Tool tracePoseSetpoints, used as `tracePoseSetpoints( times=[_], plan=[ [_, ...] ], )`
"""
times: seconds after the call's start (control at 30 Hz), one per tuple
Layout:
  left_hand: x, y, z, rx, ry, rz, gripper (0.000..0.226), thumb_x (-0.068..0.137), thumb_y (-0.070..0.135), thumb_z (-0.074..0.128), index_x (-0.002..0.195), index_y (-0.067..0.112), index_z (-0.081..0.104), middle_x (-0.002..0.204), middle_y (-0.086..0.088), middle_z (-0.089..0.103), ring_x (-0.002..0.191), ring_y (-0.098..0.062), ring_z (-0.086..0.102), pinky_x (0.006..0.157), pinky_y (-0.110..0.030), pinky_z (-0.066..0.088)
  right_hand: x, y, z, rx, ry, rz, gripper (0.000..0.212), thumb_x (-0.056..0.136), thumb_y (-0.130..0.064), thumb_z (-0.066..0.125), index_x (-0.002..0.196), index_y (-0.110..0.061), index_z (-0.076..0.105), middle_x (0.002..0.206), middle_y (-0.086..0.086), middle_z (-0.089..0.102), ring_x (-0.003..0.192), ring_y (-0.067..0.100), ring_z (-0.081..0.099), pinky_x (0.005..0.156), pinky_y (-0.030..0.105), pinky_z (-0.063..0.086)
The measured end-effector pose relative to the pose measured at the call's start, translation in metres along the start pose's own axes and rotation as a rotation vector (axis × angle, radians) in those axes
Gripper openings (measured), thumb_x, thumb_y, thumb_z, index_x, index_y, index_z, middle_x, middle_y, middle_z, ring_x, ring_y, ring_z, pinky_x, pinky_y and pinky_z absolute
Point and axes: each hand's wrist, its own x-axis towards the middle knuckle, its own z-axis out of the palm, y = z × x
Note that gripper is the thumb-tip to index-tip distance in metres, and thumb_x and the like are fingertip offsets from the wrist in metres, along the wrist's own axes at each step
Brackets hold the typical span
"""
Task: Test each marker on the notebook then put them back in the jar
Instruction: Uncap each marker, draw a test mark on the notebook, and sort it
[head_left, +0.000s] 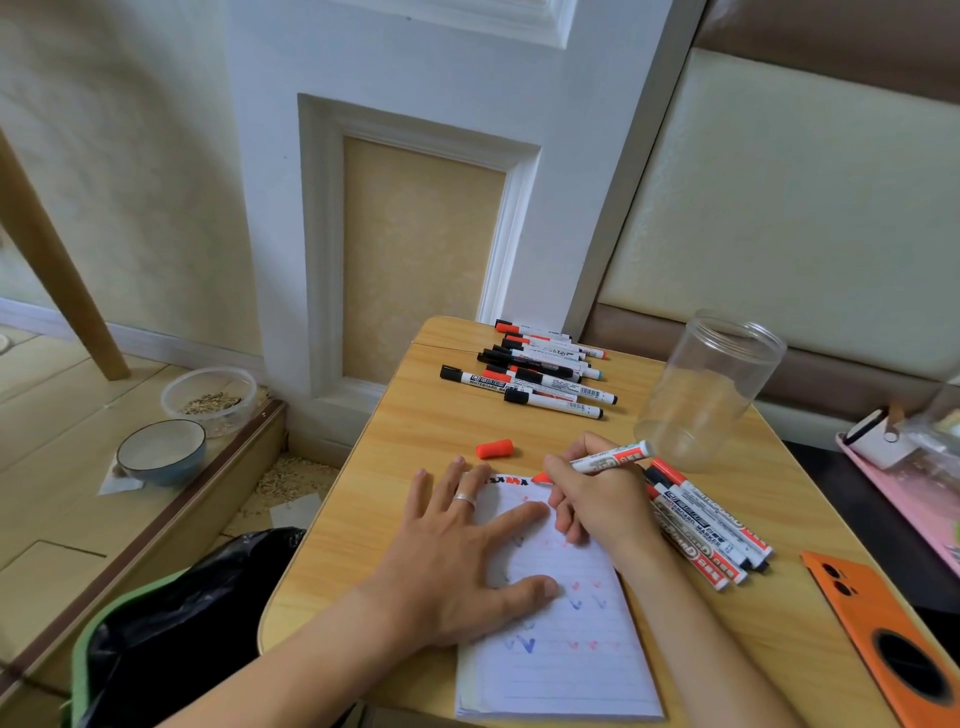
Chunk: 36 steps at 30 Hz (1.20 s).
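Observation:
A lined notebook (566, 660) lies open on the wooden table (415, 436), marked with red and blue ticks. My left hand (467, 561) lies flat on its page, fingers spread. My right hand (592, 499) grips an uncapped red marker (608, 460), whose tip rests at the top edge of the page. Its red cap (494, 448) lies loose on the table just beyond the notebook. An empty clear jar (706, 389) stands at the right, tilted in the wide-angle view. Several markers (540, 369) lie in a pile at the far end, and several more (711, 530) lie beside my right wrist.
An orange phone case (883, 639) lies at the table's right front. A pink tray (919, 499) with small items sits farther right. On the floor at left are a blue bowl (161, 451), a clear tub (210, 400) and a black bag (171, 634).

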Motion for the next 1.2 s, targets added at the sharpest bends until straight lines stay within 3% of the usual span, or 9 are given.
tracePoseSetpoints(
  times=[1.2],
  plan=[
    [-0.0016, -0.0006, 0.0018, 0.007, -0.004, 0.011, 0.076, 0.081, 0.094, 0.016, 0.148, 0.068, -0.007, 0.170, -0.001, -0.017, 0.151, -0.023, -0.031, 0.122, -0.056, -0.016, -0.0048, -0.0060, 0.0013, -0.039, 0.010, -0.004, 0.024, 0.097, -0.016, 0.067, 0.083, -0.004, 0.053, 0.053, 0.014, 0.061, 0.034, 0.022, 0.047, 0.037, 0.023, 0.034]
  ],
)
